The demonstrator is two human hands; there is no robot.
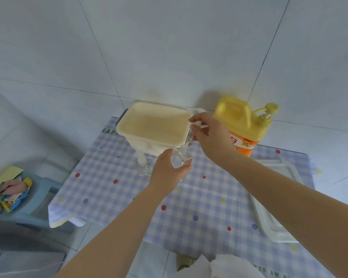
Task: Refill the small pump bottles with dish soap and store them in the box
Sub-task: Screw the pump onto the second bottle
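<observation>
small pump bottle between both hands

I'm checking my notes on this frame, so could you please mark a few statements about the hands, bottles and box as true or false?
1. The left hand grips a clear small bottle. True.
2. The right hand rests on the big yellow soap jug. False: it holds a pump top above the small bottle.
3. The box is closed with its lid. False: it is open; a white lid lies on the table at the right.
4. Another clear bottle stands in front of the box. True.
</observation>
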